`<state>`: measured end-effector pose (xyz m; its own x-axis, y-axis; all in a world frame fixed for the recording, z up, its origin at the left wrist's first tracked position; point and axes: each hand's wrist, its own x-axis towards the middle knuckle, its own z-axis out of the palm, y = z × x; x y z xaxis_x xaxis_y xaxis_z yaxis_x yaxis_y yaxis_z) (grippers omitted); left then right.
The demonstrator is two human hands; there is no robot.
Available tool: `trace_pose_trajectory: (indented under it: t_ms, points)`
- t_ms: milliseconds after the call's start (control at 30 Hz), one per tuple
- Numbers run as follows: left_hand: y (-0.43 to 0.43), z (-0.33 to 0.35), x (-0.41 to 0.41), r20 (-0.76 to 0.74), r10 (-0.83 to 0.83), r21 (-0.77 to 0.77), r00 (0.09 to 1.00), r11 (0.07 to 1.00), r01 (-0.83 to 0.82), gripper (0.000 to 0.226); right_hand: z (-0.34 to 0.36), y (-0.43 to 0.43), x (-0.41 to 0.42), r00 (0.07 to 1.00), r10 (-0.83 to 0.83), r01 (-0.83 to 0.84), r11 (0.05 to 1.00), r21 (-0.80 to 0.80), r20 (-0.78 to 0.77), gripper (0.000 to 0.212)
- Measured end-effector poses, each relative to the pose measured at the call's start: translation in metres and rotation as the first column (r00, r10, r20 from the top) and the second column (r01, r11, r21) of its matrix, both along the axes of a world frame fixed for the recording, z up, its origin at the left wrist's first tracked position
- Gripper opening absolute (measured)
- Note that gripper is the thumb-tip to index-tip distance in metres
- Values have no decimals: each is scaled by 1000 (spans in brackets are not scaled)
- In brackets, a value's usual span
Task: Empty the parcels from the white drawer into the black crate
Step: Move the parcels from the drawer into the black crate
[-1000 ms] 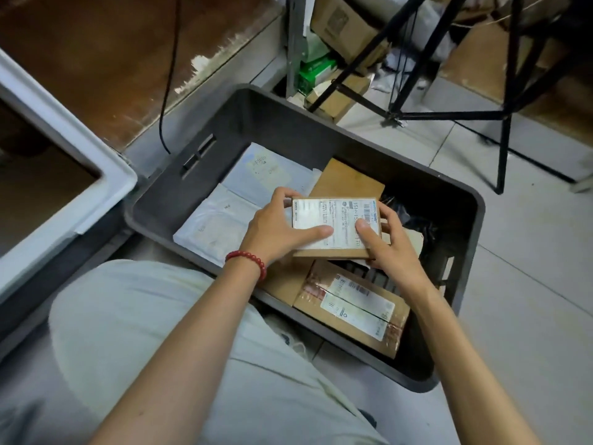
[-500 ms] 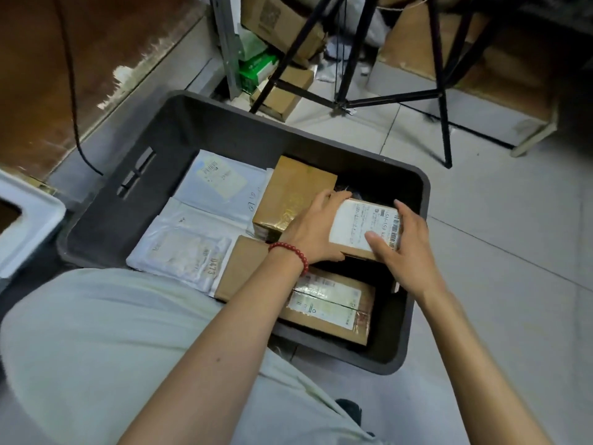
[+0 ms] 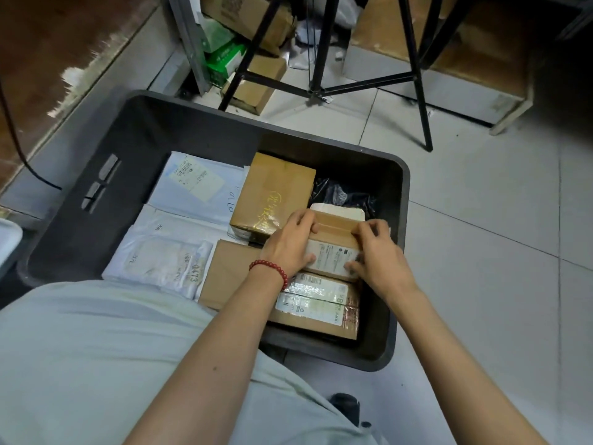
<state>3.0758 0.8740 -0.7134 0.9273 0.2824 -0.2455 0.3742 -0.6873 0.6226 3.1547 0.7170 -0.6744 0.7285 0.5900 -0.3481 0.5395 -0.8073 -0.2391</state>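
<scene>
The black crate (image 3: 199, 130) sits on the floor in front of my knee, holding several parcels. My left hand (image 3: 288, 245) and my right hand (image 3: 377, 255) grip the two ends of a small brown box with a white label (image 3: 335, 248), low inside the crate's right half. It lies over a taped brown box (image 3: 317, 303) at the near side. A larger brown box (image 3: 272, 194) stands behind my left hand. White mailers (image 3: 179, 239) fill the crate's left half. Only a corner of the white drawer (image 3: 8, 239) shows at the left edge.
A black plastic bag (image 3: 343, 194) lies in the crate's far right corner. Black tripod legs (image 3: 414, 75) stand on the tiled floor behind the crate, beside cardboard boxes (image 3: 256, 81) and a green pack (image 3: 224, 59). A black cable (image 3: 19, 149) runs down on the left.
Both hands carried the small labelled box rightward and down into the crate, and tipped it so its taped brown side faces up. The view swung right; the white drawer nearly left the frame.
</scene>
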Motion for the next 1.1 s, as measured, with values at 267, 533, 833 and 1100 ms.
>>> trace_pose_trajectory:
  t_ms: [267, 533, 833, 1100]
  points:
    - [1, 1, -1, -15, -70, 272, 997, 960, 71, 46, -10, 19, 17, 977, 195, -167, 948, -270, 82, 74]
    - [4, 2, 7, -47, -92, 275, 995, 956, 102, 39, -12, 34, 47, 960, 277, -270, 884, -381, -36, 107]
    - [5, 8, 19, -120, -78, 195, 990, 976, 101, 57, -22, 27, 39, 956, 283, -242, 912, -331, 80, 104]
    - [5, 5, 8, -220, -122, 311, 968, 932, 188, 87, -33, 22, 14, 967, 210, -163, 945, -284, 144, 92]
